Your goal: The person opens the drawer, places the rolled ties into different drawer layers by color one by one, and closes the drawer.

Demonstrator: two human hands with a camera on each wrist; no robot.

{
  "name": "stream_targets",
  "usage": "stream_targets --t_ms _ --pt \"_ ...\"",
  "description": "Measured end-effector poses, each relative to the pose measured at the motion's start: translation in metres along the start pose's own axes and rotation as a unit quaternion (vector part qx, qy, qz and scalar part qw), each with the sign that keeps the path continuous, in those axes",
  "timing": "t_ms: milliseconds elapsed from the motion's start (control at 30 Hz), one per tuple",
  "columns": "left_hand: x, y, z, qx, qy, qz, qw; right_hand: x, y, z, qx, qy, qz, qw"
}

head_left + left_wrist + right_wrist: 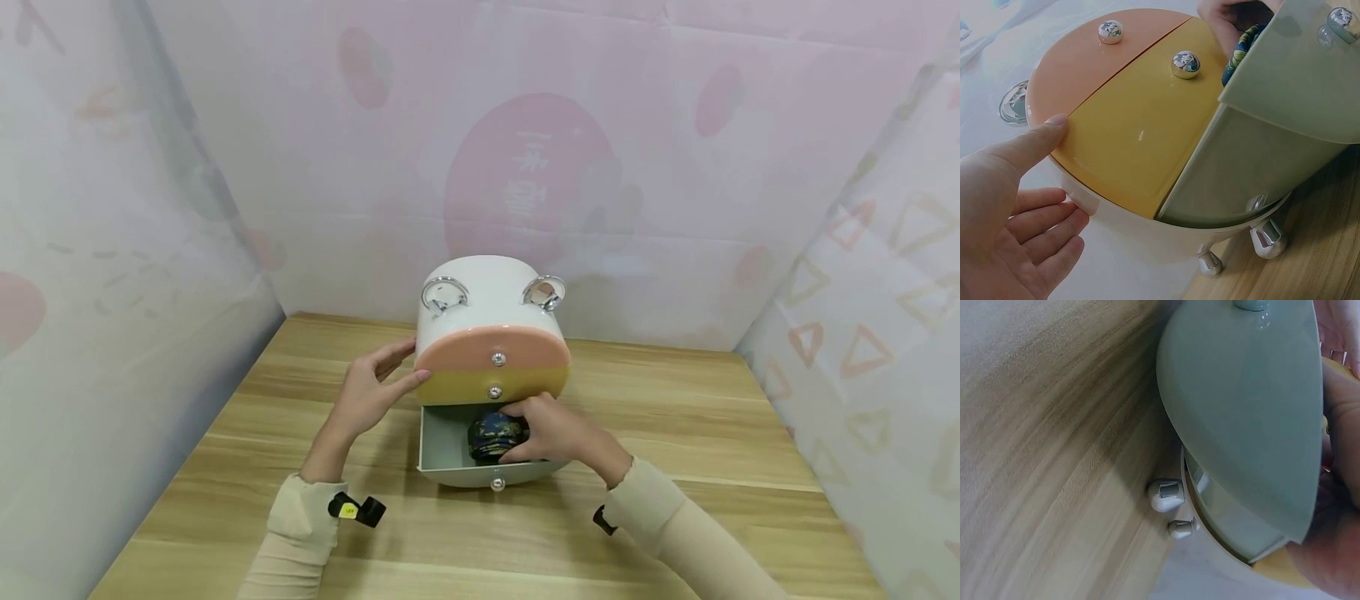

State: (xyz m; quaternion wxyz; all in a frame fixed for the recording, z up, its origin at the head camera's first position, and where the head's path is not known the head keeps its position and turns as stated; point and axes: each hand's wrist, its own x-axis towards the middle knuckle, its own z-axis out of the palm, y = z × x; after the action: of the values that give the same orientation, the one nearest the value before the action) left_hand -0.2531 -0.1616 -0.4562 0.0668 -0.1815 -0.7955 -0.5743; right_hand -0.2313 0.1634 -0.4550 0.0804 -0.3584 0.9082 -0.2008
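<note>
Left hand (372,392) flat, fingers straight against cabinet (487,321) side; right hand (558,433) grips dark roll (495,437) in open drawer (450,467).

The small rounded white plastic drawer box (491,287) has a pink top drawer front (491,354), a yellow middle drawer front (491,385) and a pale green bottom drawer (450,454), each with a shiny silver knob. The round dark blue roll with a yellow and green pattern (495,435) sits in the green one. The table (225,467) is light brown wood with stripes, and the walls (525,167) are pale pink with darker pink blobs.
</note>
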Motion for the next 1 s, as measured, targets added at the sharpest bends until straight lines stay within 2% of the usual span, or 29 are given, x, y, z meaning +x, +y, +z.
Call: stream_targets --t_ms 500,767,1000 --pt "0.0 0.001 0.001 0.002 -0.002 0.003 1.0 0.006 0.002 0.014 -0.011 0.0 0.01 1.0" --pt "0.0 0.0 0.0 0.004 -0.002 -0.002 1.0 0.008 0.0 0.015 -0.011 -0.008 0.019 1.0" --pt "0.001 0.0 -0.001 0.004 -0.002 -0.001 1.0 0.003 -0.002 0.007 -0.03 -0.014 0.01 0.999"
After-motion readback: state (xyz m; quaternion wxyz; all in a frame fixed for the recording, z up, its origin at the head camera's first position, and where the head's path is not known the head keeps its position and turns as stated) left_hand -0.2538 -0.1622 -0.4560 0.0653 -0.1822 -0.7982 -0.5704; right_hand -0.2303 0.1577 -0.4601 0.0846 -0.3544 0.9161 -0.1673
